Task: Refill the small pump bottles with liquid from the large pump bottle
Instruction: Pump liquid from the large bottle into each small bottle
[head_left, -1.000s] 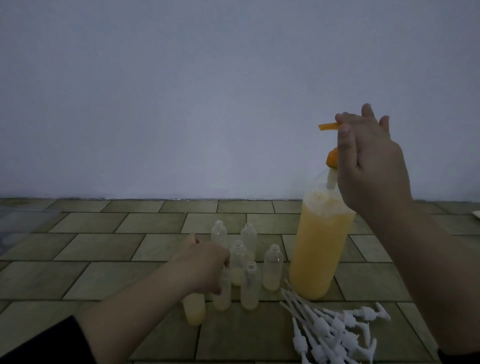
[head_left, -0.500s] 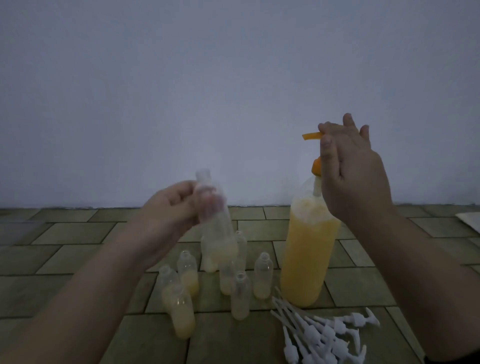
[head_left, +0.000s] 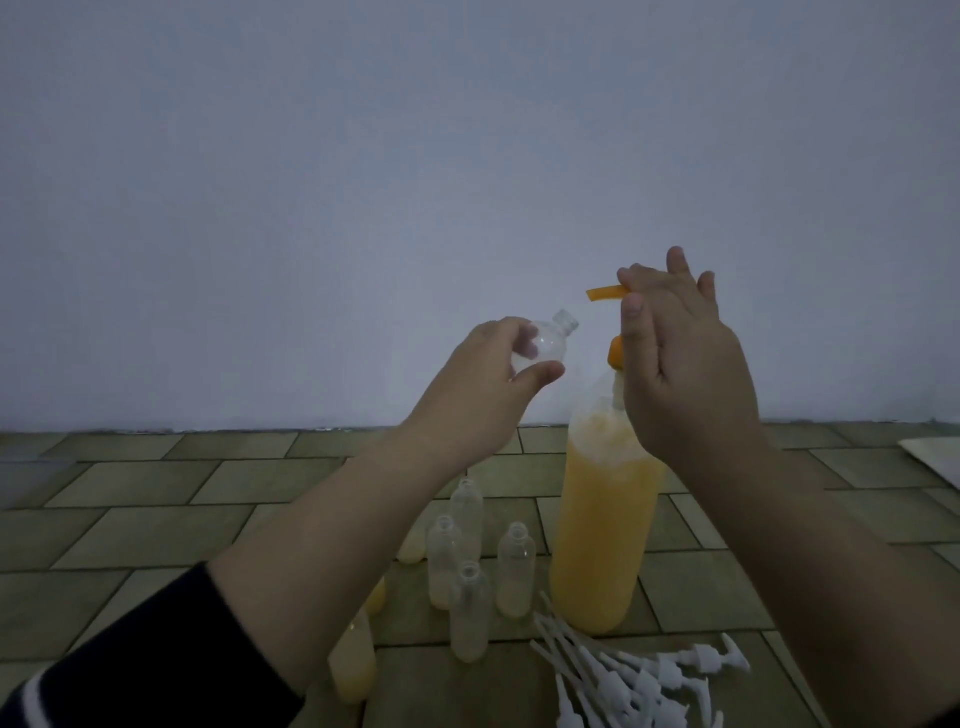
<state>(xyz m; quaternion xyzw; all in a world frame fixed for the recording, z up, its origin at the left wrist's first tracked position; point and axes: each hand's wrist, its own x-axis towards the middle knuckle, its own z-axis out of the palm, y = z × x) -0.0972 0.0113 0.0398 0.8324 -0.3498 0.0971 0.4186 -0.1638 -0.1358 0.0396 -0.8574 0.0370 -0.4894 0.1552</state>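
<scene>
The scene is dim: a floor of olive-green rectangular tiles (head_left: 156, 525) laid in a staggered brick pattern runs back to a plain, pale grey-blue wall (head_left: 363, 182), and a pale flat sheet (head_left: 935, 457) pokes in at the far right edge. The large pump bottle (head_left: 602, 530), nearly full of orange liquid, stands on the tiles right of centre. The right hand (head_left: 685, 374) rests on its orange pump head (head_left: 605, 292), fingers nearly straight over the top. The left hand (head_left: 488, 395), in a dark sleeve, grips an empty clear small bottle (head_left: 184, 347) lifted and tilted, its open neck just left of the spout. More small bottles (head_left: 470, 613) stand uncapped left of the large one, some holding yellowish liquid. White pump tops (head_left: 644, 675) lie heaped on the near floor at right.
</scene>
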